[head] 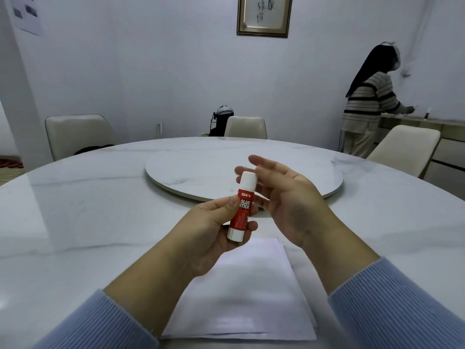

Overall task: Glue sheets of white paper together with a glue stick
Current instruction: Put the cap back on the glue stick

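Observation:
A red and white glue stick (242, 207) with its white cap on stands nearly upright in my left hand (214, 233), gripped around its lower half. My right hand (284, 197) hovers just to the right of the cap, fingers spread and curved, holding nothing. Below both hands a stack of white paper sheets (241, 293) lies flat on the marble table (88, 222), its near edge close to the table's front. My left wrist hides part of the sheets' left side.
A round marble turntable (176, 170) sits in the table's middle, beyond my hands. Cream chairs (75, 134) stand around the far side. A person in a striped sweater (370, 104) stands at a counter at the back right.

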Demonstrator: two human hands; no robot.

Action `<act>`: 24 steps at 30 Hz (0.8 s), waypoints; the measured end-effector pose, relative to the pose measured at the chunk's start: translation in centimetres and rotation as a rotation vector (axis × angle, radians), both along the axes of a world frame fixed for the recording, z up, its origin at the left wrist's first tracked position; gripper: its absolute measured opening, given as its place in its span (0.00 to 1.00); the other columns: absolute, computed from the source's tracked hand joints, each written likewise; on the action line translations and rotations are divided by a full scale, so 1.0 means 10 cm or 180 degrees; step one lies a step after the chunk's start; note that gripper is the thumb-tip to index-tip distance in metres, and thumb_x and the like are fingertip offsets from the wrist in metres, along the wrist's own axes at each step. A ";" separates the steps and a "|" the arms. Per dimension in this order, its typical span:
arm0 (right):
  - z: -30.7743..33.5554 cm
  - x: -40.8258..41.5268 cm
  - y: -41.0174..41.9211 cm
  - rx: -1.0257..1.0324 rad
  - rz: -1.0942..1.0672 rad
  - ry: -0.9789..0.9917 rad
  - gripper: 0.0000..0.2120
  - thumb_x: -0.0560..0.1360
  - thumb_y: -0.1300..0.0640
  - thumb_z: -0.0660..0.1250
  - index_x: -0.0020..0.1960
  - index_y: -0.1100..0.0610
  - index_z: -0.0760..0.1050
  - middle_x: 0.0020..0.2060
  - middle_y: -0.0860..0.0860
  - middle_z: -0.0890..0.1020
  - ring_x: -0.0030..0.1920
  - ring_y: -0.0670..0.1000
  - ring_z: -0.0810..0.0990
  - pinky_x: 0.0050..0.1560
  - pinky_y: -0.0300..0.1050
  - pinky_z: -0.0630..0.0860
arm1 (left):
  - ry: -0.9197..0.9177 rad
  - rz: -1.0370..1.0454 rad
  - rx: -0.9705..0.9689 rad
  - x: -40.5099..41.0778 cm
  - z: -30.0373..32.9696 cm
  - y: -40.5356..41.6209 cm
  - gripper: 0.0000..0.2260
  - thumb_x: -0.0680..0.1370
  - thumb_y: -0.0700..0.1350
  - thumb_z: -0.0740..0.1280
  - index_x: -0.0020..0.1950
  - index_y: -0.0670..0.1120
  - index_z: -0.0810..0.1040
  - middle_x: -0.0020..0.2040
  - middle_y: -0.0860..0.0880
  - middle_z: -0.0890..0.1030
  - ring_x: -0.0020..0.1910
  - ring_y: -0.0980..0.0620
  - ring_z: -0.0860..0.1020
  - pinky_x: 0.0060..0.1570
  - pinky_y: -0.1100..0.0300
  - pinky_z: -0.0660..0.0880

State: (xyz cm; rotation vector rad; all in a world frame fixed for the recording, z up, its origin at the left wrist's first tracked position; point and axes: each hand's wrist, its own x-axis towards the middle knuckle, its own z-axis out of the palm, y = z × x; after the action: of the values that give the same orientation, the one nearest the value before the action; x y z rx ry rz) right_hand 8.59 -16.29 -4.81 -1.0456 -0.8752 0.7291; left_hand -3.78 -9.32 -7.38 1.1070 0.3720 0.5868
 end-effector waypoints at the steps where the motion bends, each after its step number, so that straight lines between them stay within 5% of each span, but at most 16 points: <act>1: -0.02 0.01 0.01 0.0001 -0.0101 -0.0069 0.14 0.69 0.54 0.71 0.54 0.55 0.79 0.44 0.52 0.86 0.51 0.55 0.82 0.57 0.53 0.76 | 0.0008 -0.0011 0.0008 0.00 0.00 0.00 0.10 0.77 0.43 0.61 0.50 0.40 0.80 0.39 0.44 0.85 0.33 0.48 0.82 0.36 0.57 0.80; 4: -0.03 0.01 0.03 -0.0019 -0.0544 -0.0399 0.19 0.59 0.47 0.74 0.48 0.52 0.79 0.37 0.50 0.79 0.45 0.52 0.78 0.52 0.50 0.75 | 0.0021 -0.0019 -0.0005 -0.01 0.00 0.00 0.10 0.78 0.42 0.61 0.50 0.40 0.80 0.38 0.44 0.85 0.32 0.49 0.82 0.37 0.57 0.80; 8: -0.05 0.00 0.02 -0.0062 -0.0180 -0.0263 0.11 0.71 0.56 0.71 0.53 0.52 0.80 0.47 0.52 0.85 0.52 0.52 0.81 0.56 0.50 0.75 | -0.0005 0.0008 -0.0076 -0.01 0.00 0.04 0.10 0.79 0.42 0.61 0.51 0.40 0.80 0.39 0.44 0.85 0.32 0.49 0.81 0.37 0.56 0.80; 11: -0.04 0.00 0.03 -0.0019 -0.0394 -0.0329 0.19 0.62 0.51 0.74 0.52 0.51 0.78 0.41 0.51 0.79 0.45 0.50 0.79 0.53 0.47 0.73 | 0.0011 -0.0029 -0.0059 -0.01 -0.01 0.04 0.11 0.78 0.42 0.61 0.51 0.39 0.80 0.39 0.44 0.85 0.32 0.49 0.82 0.37 0.56 0.80; 16: -0.06 -0.02 0.04 -0.0098 -0.0262 -0.0285 0.11 0.70 0.57 0.72 0.52 0.53 0.80 0.45 0.53 0.84 0.50 0.53 0.81 0.57 0.53 0.75 | 0.0002 -0.0045 -0.0089 0.00 -0.03 0.04 0.10 0.78 0.42 0.61 0.52 0.39 0.80 0.40 0.44 0.84 0.33 0.49 0.81 0.38 0.56 0.79; 18: -0.06 -0.03 0.04 -0.0121 -0.0427 -0.0429 0.16 0.63 0.51 0.75 0.50 0.52 0.81 0.42 0.52 0.78 0.47 0.52 0.79 0.57 0.53 0.76 | -0.0006 -0.0072 -0.0077 0.01 -0.03 0.03 0.10 0.78 0.42 0.61 0.51 0.39 0.80 0.40 0.44 0.84 0.33 0.49 0.81 0.37 0.56 0.80; 24: -0.07 -0.02 0.01 -0.0217 -0.0422 -0.0486 0.17 0.64 0.47 0.72 0.47 0.56 0.83 0.46 0.53 0.87 0.51 0.52 0.83 0.55 0.51 0.77 | 0.0056 -0.0005 -0.0025 -0.01 -0.03 0.05 0.11 0.79 0.42 0.60 0.54 0.38 0.79 0.38 0.44 0.83 0.31 0.51 0.79 0.36 0.57 0.77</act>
State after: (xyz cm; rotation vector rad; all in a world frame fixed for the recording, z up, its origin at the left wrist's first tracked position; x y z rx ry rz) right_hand 8.40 -16.19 -5.52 -1.2205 -0.9067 0.5766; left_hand -3.85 -8.83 -7.72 1.1055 0.3883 0.5739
